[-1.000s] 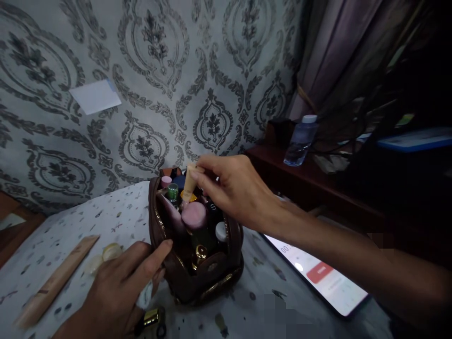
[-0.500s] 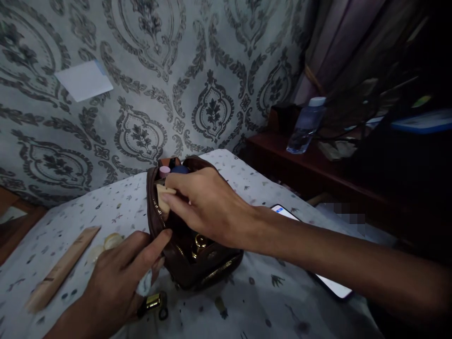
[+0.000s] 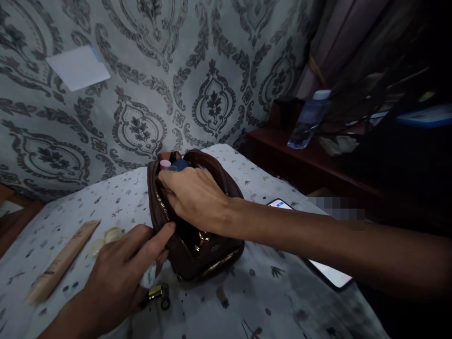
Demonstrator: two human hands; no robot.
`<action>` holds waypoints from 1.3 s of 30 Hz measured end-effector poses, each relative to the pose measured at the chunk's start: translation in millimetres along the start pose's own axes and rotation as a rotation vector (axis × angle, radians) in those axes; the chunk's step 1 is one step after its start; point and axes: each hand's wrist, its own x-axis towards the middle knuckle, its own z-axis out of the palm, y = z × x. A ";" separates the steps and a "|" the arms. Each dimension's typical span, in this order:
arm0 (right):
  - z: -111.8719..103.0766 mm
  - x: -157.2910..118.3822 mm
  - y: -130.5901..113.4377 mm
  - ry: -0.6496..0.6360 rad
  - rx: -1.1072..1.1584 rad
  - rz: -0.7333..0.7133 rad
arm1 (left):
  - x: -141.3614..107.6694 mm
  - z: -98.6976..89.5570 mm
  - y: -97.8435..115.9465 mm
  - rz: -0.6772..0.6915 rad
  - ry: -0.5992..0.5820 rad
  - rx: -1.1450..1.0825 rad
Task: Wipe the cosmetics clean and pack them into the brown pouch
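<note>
A brown leather-look pouch [image 3: 208,252] with gold zips lies unzipped on the bed. My left hand [image 3: 122,268] grips its near-left edge, index finger stretched onto the rim. My right hand [image 3: 197,200] reaches down inside the pouch; its fingertips are hidden, so what they hold does not show. A pink-capped item [image 3: 165,164], a dark blue rounded item [image 3: 181,164] and a shiny gold item [image 3: 203,237] show inside the pouch. Close by my left wrist is a gold-and-black fitting [image 3: 155,293].
Left of my left hand lie a beige tube [image 3: 65,261] and a small round yellowish-white container [image 3: 113,234]. A lit phone [image 3: 330,274] lies partly under my right forearm. A water bottle [image 3: 309,120] stands on the red-brown side table [image 3: 266,146]. Patterned wall behind the bed.
My right hand has lowered deeper into the pouch, and the beige wedge-shaped piece in its fingers has gone out of sight. My left hand stays at the rim. The view has shifted slightly.
</note>
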 end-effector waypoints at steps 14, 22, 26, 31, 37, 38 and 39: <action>8.6 -2.7 -8.8 0.017 0.245 0.158 | 1.0 5.7 2.3 -0.019 0.033 -0.047; 17.2 -3.8 2.2 0.096 0.361 0.085 | 0.2 0.7 1.4 -0.021 -0.024 -0.072; 19.9 -7.2 4.4 0.135 0.536 0.088 | 1.9 1.4 1.8 -0.007 -0.024 -0.051; 13.7 -10.7 2.2 0.045 0.558 0.059 | 4.4 2.9 0.4 0.024 -0.019 -0.037; 15.5 -13.2 13.1 0.028 0.694 -0.017 | 6.4 1.5 1.4 0.024 0.011 0.007; 15.9 -14.1 14.5 0.042 0.720 -0.013 | 7.0 1.2 2.3 0.020 0.022 0.015; 15.2 -15.2 15.3 0.051 0.738 -0.010 | 7.5 0.9 3.0 0.013 0.031 0.022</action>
